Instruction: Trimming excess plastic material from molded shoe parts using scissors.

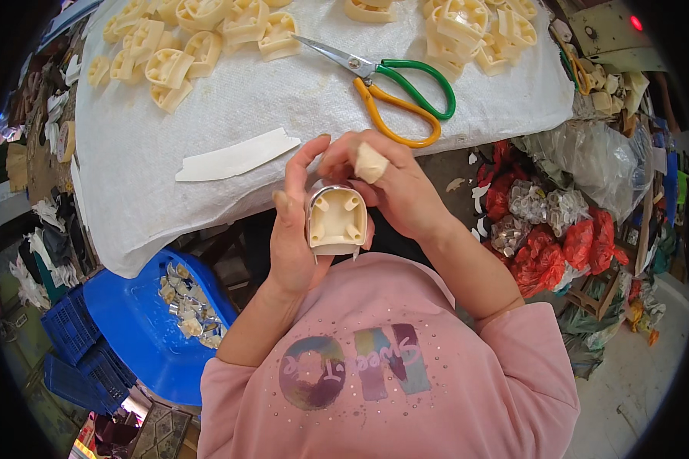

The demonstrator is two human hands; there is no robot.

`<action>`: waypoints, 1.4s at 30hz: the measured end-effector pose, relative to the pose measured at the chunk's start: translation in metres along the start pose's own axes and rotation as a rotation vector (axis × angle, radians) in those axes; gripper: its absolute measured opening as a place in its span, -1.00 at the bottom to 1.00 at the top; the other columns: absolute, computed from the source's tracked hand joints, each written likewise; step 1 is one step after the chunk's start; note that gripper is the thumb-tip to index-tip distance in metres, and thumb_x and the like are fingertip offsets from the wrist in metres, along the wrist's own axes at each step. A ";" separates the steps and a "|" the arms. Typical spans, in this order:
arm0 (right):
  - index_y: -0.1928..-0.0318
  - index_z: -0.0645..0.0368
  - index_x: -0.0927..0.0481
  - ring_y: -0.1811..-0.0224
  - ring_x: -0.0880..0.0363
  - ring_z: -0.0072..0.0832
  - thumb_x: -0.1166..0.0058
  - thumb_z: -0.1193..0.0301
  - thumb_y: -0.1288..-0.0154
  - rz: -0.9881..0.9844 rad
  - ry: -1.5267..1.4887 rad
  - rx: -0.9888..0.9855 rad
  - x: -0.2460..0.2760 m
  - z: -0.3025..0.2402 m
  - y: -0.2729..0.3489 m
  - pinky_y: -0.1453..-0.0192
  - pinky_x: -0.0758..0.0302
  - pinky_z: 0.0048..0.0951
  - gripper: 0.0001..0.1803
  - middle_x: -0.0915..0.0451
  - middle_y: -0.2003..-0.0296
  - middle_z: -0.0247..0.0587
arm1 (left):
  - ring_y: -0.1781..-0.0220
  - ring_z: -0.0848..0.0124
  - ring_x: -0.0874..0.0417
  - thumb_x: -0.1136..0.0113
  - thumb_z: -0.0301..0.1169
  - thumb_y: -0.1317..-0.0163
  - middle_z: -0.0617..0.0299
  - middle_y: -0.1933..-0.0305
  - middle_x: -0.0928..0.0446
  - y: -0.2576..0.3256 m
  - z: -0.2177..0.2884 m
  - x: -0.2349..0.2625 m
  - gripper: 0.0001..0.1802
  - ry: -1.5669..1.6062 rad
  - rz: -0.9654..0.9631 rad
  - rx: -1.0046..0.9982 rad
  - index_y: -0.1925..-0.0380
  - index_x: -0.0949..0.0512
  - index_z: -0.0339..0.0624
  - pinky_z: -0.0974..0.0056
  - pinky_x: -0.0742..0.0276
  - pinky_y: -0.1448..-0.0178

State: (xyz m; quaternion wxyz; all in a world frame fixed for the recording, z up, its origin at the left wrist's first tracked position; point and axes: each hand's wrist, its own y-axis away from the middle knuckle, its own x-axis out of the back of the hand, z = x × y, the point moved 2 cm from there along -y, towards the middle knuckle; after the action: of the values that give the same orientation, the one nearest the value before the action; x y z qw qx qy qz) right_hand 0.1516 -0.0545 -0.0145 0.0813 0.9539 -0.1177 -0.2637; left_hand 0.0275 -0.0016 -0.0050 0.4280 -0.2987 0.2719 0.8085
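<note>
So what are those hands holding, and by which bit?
A cream, shiny-edged piece. The left hand holds it around its outer side. The right hand has its fingers at the curved top edge; I can't tell if they grip.

We hold a single cream-coloured piece [338, 217] in our left hand [289, 237], above our lap. It is a hollow, arch-shaped block, and we see straight into its open side, which faces up toward us. Inside, four short round posts stand near its corners. Its rounded end points away from us; its straighter, slightly curved edge lies toward our body. A shiny silver strip [331, 187] runs around the outer wall of the rounded end, and thin slivers jut past the two corners nearest us.
</note>
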 end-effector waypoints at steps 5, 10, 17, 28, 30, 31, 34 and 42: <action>0.16 0.17 -0.51 0.52 -0.54 -0.63 -0.02 0.35 -0.31 -0.157 0.122 0.145 -0.004 0.004 -0.003 0.70 -0.51 -0.67 -0.81 -0.51 0.29 -0.30 | 0.37 0.36 -0.57 0.16 0.21 -0.28 0.10 0.07 -0.40 -0.002 -0.003 -0.008 -0.21 -0.211 0.195 -0.070 -0.28 -0.06 -0.14 0.33 -0.53 0.57; 0.08 0.14 -0.50 0.09 -0.49 -0.42 0.08 0.36 -0.37 -0.062 0.367 0.450 -0.014 0.016 0.003 0.06 -0.45 -0.41 -0.80 -0.45 0.08 -0.25 | 0.14 0.45 -0.51 0.02 -0.02 -0.33 0.13 0.06 -0.39 -0.001 0.000 -0.009 -0.36 -0.233 0.228 -0.163 -0.22 -0.13 -0.21 0.38 -0.51 0.25; -0.23 0.12 -0.28 -0.19 -0.31 -0.23 0.24 0.27 -0.43 0.065 0.539 0.483 -0.027 0.020 0.014 -0.27 -0.16 -0.27 -0.58 -0.37 -0.11 -0.11 | 0.11 0.49 -0.50 0.09 -0.21 -0.39 0.19 0.13 -0.43 0.000 0.006 -0.006 -0.57 -0.176 0.364 -0.260 -0.16 -0.24 -0.18 0.36 -0.47 0.05; -0.19 0.22 -0.35 -0.21 -0.30 -0.26 0.23 0.32 -0.40 0.091 0.445 0.521 -0.027 0.020 0.012 -0.29 -0.21 -0.36 -0.59 -0.29 -0.14 -0.06 | 0.01 0.43 -0.48 0.08 -0.16 -0.35 0.17 0.06 -0.40 -0.002 -0.003 -0.006 -0.59 -0.115 0.367 -0.233 -0.09 -0.29 -0.15 0.31 -0.47 -0.07; -0.15 0.22 -0.39 -0.15 -0.35 -0.25 0.22 0.34 -0.39 0.154 0.521 0.574 -0.028 0.021 0.011 -0.26 -0.24 -0.36 -0.61 -0.34 -0.08 -0.06 | 0.00 0.42 -0.48 0.08 -0.15 -0.35 0.18 0.06 -0.39 -0.001 -0.006 -0.003 -0.59 -0.181 0.376 -0.235 -0.08 -0.29 -0.15 0.31 -0.47 -0.07; -0.13 0.21 -0.40 -0.10 -0.40 -0.25 0.23 0.32 -0.40 0.161 0.519 0.585 -0.028 0.022 0.008 -0.22 -0.28 -0.38 -0.62 -0.37 -0.05 -0.06 | 0.00 0.40 -0.48 0.11 -0.08 -0.37 0.16 0.04 -0.39 -0.001 -0.007 0.000 -0.55 -0.183 0.368 -0.229 -0.09 -0.28 -0.14 0.28 -0.46 -0.09; -0.13 0.18 -0.41 0.02 -0.46 -0.30 0.25 0.29 -0.41 0.117 0.459 0.561 -0.020 0.021 -0.001 -0.13 -0.34 -0.42 -0.61 -0.40 0.01 -0.09 | 0.00 0.34 -0.48 0.22 0.08 -0.37 0.12 0.00 -0.40 -0.004 -0.003 0.001 -0.42 -0.044 0.370 -0.193 -0.15 -0.24 -0.14 0.23 -0.45 -0.09; -0.19 0.14 -0.40 0.25 -0.41 -0.49 -0.05 0.17 -0.30 0.182 0.720 0.479 0.002 -0.014 0.011 0.21 -0.39 -0.44 -0.49 -0.38 0.15 -0.16 | -0.02 0.29 -0.52 0.39 0.35 -0.26 0.06 -0.05 -0.40 -0.003 0.009 0.016 -0.14 0.013 0.119 -0.127 -0.31 -0.03 -0.10 0.21 -0.50 0.00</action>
State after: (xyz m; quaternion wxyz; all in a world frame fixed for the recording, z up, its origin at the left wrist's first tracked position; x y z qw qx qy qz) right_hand 0.1588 -0.0645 -0.0008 -0.0834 0.9627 -0.2231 0.1285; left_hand 0.0209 0.0149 -0.0104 0.3578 -0.3138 0.2401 0.8461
